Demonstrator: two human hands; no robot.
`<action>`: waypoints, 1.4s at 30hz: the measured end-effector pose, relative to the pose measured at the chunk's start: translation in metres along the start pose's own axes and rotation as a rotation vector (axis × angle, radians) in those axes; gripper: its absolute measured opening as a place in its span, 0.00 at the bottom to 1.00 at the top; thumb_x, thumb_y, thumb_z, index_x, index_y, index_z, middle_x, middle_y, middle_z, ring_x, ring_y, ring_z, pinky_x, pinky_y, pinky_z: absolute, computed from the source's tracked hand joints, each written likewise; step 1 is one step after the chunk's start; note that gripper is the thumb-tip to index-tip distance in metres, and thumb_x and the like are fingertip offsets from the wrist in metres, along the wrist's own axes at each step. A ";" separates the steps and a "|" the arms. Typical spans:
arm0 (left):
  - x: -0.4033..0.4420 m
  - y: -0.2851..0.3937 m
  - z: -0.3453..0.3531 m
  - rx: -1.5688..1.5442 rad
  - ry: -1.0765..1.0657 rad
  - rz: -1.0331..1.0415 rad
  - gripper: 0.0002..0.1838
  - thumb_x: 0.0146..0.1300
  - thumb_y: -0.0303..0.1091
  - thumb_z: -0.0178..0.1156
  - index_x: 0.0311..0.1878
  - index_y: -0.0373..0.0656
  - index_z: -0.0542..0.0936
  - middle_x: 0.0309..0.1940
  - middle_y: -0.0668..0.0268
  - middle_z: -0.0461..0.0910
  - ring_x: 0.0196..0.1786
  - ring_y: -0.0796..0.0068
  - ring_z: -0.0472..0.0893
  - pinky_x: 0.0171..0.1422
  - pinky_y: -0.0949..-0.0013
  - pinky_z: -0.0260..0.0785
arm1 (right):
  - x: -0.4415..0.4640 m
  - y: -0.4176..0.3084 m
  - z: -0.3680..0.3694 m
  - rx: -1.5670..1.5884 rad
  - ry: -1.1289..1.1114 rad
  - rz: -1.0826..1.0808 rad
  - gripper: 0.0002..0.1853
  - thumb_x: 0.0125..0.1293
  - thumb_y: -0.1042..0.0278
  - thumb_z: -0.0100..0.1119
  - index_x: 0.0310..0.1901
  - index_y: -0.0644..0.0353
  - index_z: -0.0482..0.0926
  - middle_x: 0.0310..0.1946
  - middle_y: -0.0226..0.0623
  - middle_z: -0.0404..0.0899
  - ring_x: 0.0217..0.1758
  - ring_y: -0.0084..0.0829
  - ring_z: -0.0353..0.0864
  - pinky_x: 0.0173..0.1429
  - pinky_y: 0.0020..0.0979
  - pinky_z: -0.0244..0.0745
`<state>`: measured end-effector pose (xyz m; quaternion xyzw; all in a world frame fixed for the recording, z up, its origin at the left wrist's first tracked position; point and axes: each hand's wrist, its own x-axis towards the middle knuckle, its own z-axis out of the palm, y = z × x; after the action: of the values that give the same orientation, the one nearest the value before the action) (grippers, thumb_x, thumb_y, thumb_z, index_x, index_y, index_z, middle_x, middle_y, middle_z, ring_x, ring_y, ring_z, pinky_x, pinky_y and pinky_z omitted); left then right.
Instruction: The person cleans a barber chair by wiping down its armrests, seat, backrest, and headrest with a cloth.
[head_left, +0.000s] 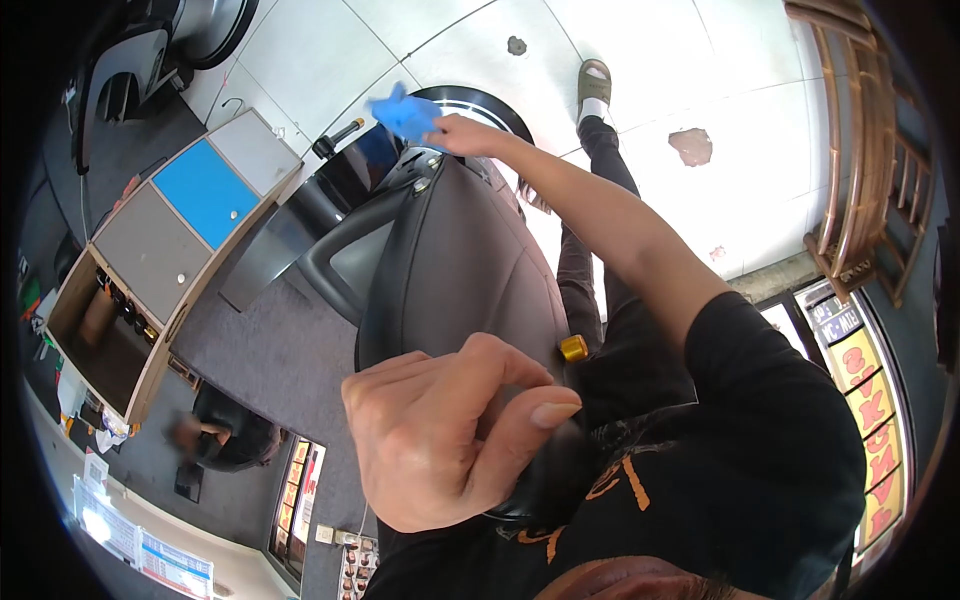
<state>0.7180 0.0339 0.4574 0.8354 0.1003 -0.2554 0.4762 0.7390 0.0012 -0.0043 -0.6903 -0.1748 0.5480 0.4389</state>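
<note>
Stretched out toward the lower end of a dark leather barber chair (460,260), my right hand (460,135) grips a blue cloth (405,113). The cloth is crumpled and slightly blurred, over the chair's hardware near its round base (485,100). Close to the camera is my left hand (450,430), its back toward me, in front of the chair's near end. Its fingers are curled, with the thumb close to the index finger; what lies inside them is hidden. A chair armrest (335,245) sticks out to the left.
A cabinet with blue and grey doors (205,195) stands left of the chair. A lever (340,138) sticks out by the base. At right are a bamboo bench (845,150) and a lit sign (865,410). My foot in a sandal (594,88) rests on the tiles. Another chair (125,60) is upper left.
</note>
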 end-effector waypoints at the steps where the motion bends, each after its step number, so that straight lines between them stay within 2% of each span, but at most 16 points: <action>1: 0.000 0.000 -0.001 0.003 -0.010 -0.004 0.15 0.63 0.42 0.76 0.28 0.43 0.84 0.12 0.70 0.75 0.12 0.72 0.73 0.19 0.70 0.61 | 0.003 0.012 0.012 0.054 0.015 -0.094 0.21 0.80 0.55 0.50 0.56 0.66 0.81 0.53 0.49 0.83 0.53 0.41 0.79 0.63 0.37 0.71; 3: 0.000 -0.001 -0.002 0.004 -0.015 -0.001 0.15 0.63 0.42 0.76 0.28 0.43 0.84 0.12 0.69 0.74 0.12 0.71 0.72 0.19 0.70 0.60 | 0.003 0.055 0.045 0.162 0.044 -0.278 0.19 0.80 0.57 0.46 0.51 0.66 0.81 0.56 0.53 0.81 0.57 0.47 0.81 0.65 0.40 0.72; 6: 0.001 -0.004 -0.001 0.008 0.010 0.020 0.16 0.62 0.43 0.77 0.27 0.43 0.83 0.11 0.70 0.73 0.11 0.72 0.72 0.19 0.70 0.59 | -0.040 0.053 0.044 -0.298 0.142 -0.235 0.17 0.79 0.60 0.44 0.52 0.63 0.79 0.55 0.52 0.80 0.60 0.52 0.81 0.65 0.44 0.74; 9: -0.002 -0.005 0.000 0.027 0.025 0.020 0.18 0.62 0.44 0.77 0.26 0.44 0.82 0.10 0.71 0.72 0.11 0.72 0.72 0.19 0.70 0.59 | -0.070 0.044 0.043 -0.283 0.083 -0.154 0.18 0.78 0.62 0.44 0.61 0.60 0.78 0.55 0.49 0.81 0.60 0.54 0.80 0.62 0.47 0.75; 12: -0.003 -0.007 0.001 0.044 0.036 0.030 0.19 0.61 0.46 0.77 0.26 0.44 0.81 0.10 0.71 0.71 0.11 0.72 0.72 0.18 0.69 0.60 | -0.060 0.063 0.056 -0.206 0.209 -0.226 0.20 0.77 0.63 0.45 0.65 0.55 0.77 0.55 0.46 0.81 0.58 0.51 0.81 0.60 0.47 0.76; 13: -0.003 -0.006 0.000 0.051 0.031 0.032 0.19 0.61 0.46 0.77 0.26 0.44 0.81 0.10 0.71 0.71 0.11 0.72 0.72 0.18 0.69 0.60 | -0.052 0.064 0.056 -0.216 0.300 -0.309 0.20 0.77 0.67 0.43 0.64 0.55 0.77 0.50 0.45 0.81 0.54 0.51 0.81 0.59 0.48 0.75; 16: -0.001 -0.004 -0.001 0.058 0.021 0.035 0.19 0.61 0.47 0.77 0.26 0.44 0.81 0.10 0.71 0.71 0.11 0.72 0.72 0.18 0.69 0.60 | -0.027 0.050 0.038 -0.394 0.200 -0.403 0.23 0.75 0.68 0.47 0.68 0.43 0.77 0.45 0.40 0.82 0.52 0.44 0.82 0.55 0.45 0.75; 19: -0.001 -0.005 -0.001 0.062 0.024 0.033 0.19 0.61 0.46 0.77 0.27 0.44 0.81 0.10 0.70 0.72 0.12 0.72 0.73 0.19 0.69 0.60 | -0.013 0.036 0.023 -0.651 0.149 -0.495 0.27 0.75 0.68 0.45 0.72 0.34 0.76 0.45 0.40 0.82 0.51 0.44 0.83 0.55 0.46 0.75; 22: 0.001 -0.004 -0.001 0.069 0.029 0.034 0.18 0.62 0.45 0.77 0.27 0.43 0.82 0.10 0.70 0.72 0.12 0.72 0.73 0.19 0.69 0.61 | -0.013 0.028 0.018 -0.692 -0.013 -0.313 0.29 0.75 0.67 0.46 0.74 0.26 0.74 0.46 0.40 0.82 0.50 0.43 0.82 0.56 0.45 0.75; 23: 0.001 -0.004 -0.001 0.071 0.032 0.031 0.18 0.62 0.45 0.77 0.27 0.43 0.82 0.10 0.70 0.73 0.12 0.72 0.73 0.19 0.69 0.61 | -0.029 0.031 0.026 -0.639 0.110 -0.320 0.27 0.73 0.67 0.47 0.71 0.32 0.77 0.48 0.40 0.83 0.51 0.43 0.83 0.56 0.45 0.76; 26: 0.000 -0.003 -0.002 0.054 0.031 -0.003 0.18 0.62 0.44 0.76 0.26 0.43 0.82 0.11 0.70 0.73 0.12 0.71 0.73 0.19 0.69 0.61 | -0.042 0.106 0.091 -0.328 0.584 -0.571 0.24 0.75 0.70 0.44 0.68 0.46 0.79 0.52 0.42 0.85 0.57 0.48 0.83 0.61 0.45 0.77; 29: -0.001 -0.004 -0.003 0.036 0.023 0.012 0.17 0.62 0.43 0.76 0.26 0.43 0.82 0.11 0.70 0.74 0.12 0.71 0.74 0.19 0.70 0.61 | -0.091 0.102 0.100 -0.234 0.478 -0.295 0.19 0.75 0.68 0.46 0.62 0.54 0.81 0.55 0.45 0.86 0.58 0.50 0.84 0.61 0.45 0.77; 32: 0.001 -0.002 -0.004 0.010 0.014 -0.010 0.16 0.63 0.42 0.76 0.27 0.43 0.83 0.12 0.69 0.75 0.13 0.70 0.75 0.20 0.69 0.63 | -0.132 0.071 0.090 -0.130 0.332 -0.026 0.18 0.74 0.66 0.49 0.59 0.55 0.82 0.51 0.48 0.86 0.56 0.50 0.85 0.60 0.45 0.78; 35: 0.001 -0.002 -0.007 0.041 0.002 -0.006 0.14 0.64 0.40 0.74 0.27 0.42 0.84 0.14 0.68 0.78 0.14 0.68 0.77 0.21 0.68 0.65 | -0.139 0.077 0.090 -0.255 0.280 -0.044 0.23 0.73 0.60 0.49 0.68 0.48 0.79 0.48 0.44 0.86 0.53 0.49 0.86 0.55 0.48 0.80; 38: -0.006 -0.003 -0.001 -0.002 0.048 -0.123 0.35 0.77 0.61 0.57 0.27 0.35 0.84 0.13 0.67 0.74 0.16 0.80 0.73 0.23 0.72 0.59 | -0.136 0.078 0.084 -0.305 0.262 -0.057 0.17 0.74 0.63 0.49 0.58 0.55 0.82 0.49 0.46 0.87 0.53 0.50 0.86 0.55 0.48 0.79; 42: -0.010 -0.005 -0.007 -0.049 0.020 -0.197 0.37 0.77 0.62 0.55 0.30 0.32 0.85 0.14 0.70 0.73 0.17 0.83 0.71 0.23 0.74 0.62 | -0.129 0.087 0.076 -0.422 0.238 -0.106 0.18 0.73 0.63 0.50 0.60 0.49 0.83 0.45 0.44 0.88 0.51 0.49 0.87 0.53 0.50 0.79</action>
<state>0.7102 0.0427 0.4617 0.8121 0.1930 -0.2898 0.4682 0.6052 -0.1081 0.0029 -0.8161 -0.2683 0.3905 0.3308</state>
